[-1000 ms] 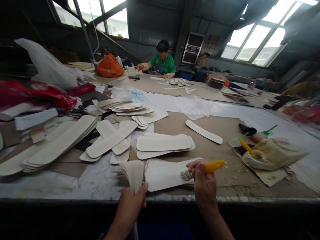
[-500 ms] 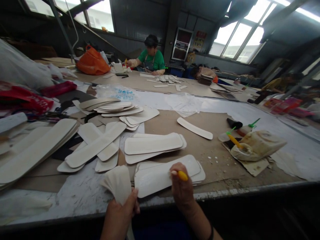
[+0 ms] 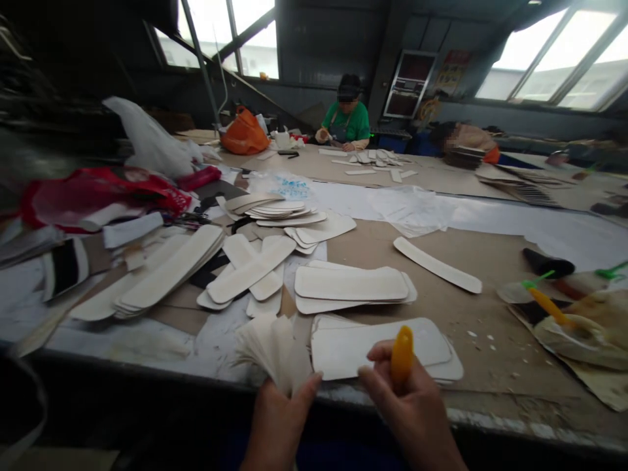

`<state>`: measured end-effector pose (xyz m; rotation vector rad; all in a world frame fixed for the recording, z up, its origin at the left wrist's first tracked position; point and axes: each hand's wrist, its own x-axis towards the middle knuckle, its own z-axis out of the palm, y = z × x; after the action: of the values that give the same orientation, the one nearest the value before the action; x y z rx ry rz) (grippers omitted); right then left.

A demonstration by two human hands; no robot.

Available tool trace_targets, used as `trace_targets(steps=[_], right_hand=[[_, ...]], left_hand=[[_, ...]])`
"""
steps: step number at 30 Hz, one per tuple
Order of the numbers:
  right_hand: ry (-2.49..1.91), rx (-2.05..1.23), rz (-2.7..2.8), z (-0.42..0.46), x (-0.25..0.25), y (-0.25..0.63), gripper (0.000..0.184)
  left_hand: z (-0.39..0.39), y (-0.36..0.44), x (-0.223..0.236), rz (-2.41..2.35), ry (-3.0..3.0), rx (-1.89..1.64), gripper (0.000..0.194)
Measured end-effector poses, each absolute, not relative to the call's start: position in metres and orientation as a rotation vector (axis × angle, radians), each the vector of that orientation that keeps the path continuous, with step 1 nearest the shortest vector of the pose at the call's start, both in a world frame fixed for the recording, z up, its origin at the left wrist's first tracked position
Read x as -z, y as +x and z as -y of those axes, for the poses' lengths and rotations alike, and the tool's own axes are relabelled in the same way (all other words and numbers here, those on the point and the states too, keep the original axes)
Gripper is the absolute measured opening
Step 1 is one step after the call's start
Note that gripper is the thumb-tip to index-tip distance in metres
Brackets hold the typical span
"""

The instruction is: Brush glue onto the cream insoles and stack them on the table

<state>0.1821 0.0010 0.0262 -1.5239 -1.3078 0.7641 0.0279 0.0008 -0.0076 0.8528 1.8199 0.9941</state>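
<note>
by white strips (image 3: 343, 350), right hand (image 3: 412, 402) grips yellow handle (image 3: 402, 358).

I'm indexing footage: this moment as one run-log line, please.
left hand: gripping fanned pale strips | right hand: gripping yellow handle, lower end hidden | nearest white stack: beyond right hand | second yellow handle: at right

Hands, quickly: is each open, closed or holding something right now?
Left hand: closed, holding a fanned bundle of thin off-white strips.
Right hand: closed around a rounded yellow handle; its other end is hidden.

Head cam, looks fwd/down, close over tbl (image 3: 363, 250)
</note>
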Motion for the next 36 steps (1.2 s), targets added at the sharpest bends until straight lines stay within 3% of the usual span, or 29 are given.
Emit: trace_targets(steps=[2,7,10,13,18,22,25,29,36], right_hand=[[-1.449,-0.928,1.353,0.007,-0.023,0.156,0.035],[-1.400,-1.015,1.240,0.010,-0.012,0.126,0.022],[-1.377,-1.060,1.070,0.002,-0.011,0.133,0.025],[-1.339,-1.156,0.956,-0.003,-0.014,0.139,0.030],[-1.261,-1.524,0.657,0.000,-0.012,0.133,0.040],[-1.223,-1.413,0.655,-0.009,-0.015,0.151,0.037],[-1.296,-1.303,0.815,-0.026,-0.026,0.188,0.036],[-1.591,-1.428,1.529,-0.051,-0.040,0.232,0.032],[-1.611,-1.689,2.103,-0.089,-0.045,0.216,0.032]], left_hand=[[0.001,0.032,0.008,-1.775,0.885,-0.979,0.037],[0.009,0.033,0.003,-1.648,0.933,-0.904,0.034],[0.013,0.029,-0.005,-1.478,0.902,-1.006,0.041],[0.016,0.029,-0.010,-1.295,0.899,-1.052,0.034],[0.021,0.045,-0.001,-1.179,0.776,-1.041,0.042],[0.029,0.049,0.005,-1.084,0.788,-1.037,0.042],[0.029,0.040,0.003,-1.180,0.781,-1.031,0.041],[0.012,0.027,0.004,-1.413,0.780,-1.059,0.036],[-0.017,0.026,0.008,-1.477,0.874,-0.848,0.031]])
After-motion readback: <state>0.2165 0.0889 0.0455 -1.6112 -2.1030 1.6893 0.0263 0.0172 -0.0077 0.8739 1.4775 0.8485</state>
